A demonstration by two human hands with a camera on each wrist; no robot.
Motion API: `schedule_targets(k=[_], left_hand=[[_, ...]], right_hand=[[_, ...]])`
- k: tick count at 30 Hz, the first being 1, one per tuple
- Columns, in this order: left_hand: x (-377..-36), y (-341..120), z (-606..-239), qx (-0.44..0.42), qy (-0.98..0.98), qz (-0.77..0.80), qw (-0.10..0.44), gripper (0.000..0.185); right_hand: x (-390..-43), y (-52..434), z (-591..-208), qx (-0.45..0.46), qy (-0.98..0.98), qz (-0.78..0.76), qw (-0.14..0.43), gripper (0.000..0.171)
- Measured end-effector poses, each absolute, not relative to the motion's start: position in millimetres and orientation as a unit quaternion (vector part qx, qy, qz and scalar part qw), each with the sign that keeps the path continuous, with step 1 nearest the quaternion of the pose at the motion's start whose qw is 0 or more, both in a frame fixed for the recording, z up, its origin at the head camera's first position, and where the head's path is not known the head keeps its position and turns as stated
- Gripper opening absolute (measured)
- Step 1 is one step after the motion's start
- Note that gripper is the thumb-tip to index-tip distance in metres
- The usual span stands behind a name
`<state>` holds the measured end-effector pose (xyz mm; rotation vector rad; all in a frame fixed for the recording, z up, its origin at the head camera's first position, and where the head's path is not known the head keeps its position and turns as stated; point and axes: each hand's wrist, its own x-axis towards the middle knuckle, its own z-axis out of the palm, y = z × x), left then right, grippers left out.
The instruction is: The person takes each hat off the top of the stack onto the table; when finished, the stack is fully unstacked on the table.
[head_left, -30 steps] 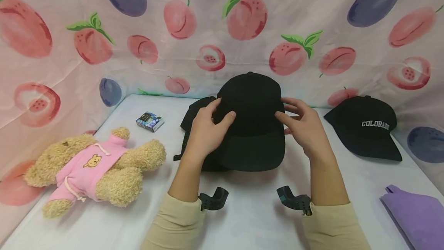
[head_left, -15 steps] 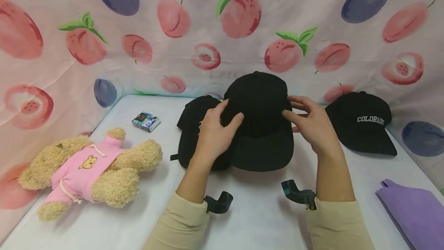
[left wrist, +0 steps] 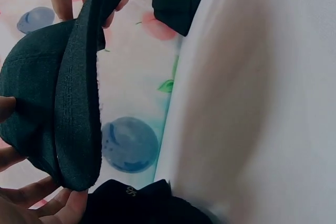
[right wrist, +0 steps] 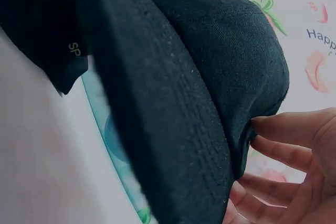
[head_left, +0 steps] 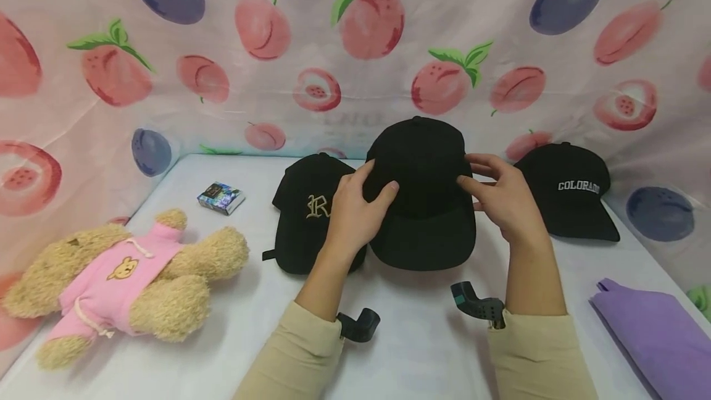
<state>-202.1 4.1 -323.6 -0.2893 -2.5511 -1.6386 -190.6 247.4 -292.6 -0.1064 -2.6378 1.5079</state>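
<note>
A plain black baseball cap (head_left: 419, 190) is held up by both hands, its brim facing me and tilted down. My left hand (head_left: 358, 205) grips its left side, thumb on the front of the crown. On the opposite side, my right hand (head_left: 502, 196) pinches the crown's edge between thumb and fingers. The right wrist view shows that thumb pressing a dent into the cap (right wrist: 231, 51). Just left of it, a black cap with a gold R (head_left: 318, 205) lies on the table, partly covered by my left hand and forearm.
To the right lies a black COLORADO cap (head_left: 572, 193), with a folded purple cloth (head_left: 655, 338) nearer me. A teddy bear in pink (head_left: 128, 289) lies at the left, below a small blue patterned box (head_left: 221, 197). A fruit-print curtain (head_left: 222, 11) hangs behind the white table (head_left: 411, 338).
The held cap and both hands have shifted right, off the R cap, whose gold letter now shows. The whole view has swung slightly to the right.
</note>
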Motion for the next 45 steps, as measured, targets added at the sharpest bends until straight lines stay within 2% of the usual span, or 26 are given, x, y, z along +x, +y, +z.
schedule_targets(k=[27, 34, 45], left_hand=[[-220, 39, -355, -0.096, -0.843, -0.53, 0.013, 0.065], [-225, 51, -360, -0.104, -0.851, -0.515, 0.01, 0.065], [-235, 66, -371, -0.094, -0.846, -0.525, -0.023, 0.065]], right_hand=[[-199, 276, -321, -0.068, -0.871, 0.487, 0.004, 0.061], [-200, 286, -335, -0.074, -0.866, 0.493, 0.029, 0.059], [-205, 300, -350, -0.082, -0.871, 0.482, 0.052, 0.06]])
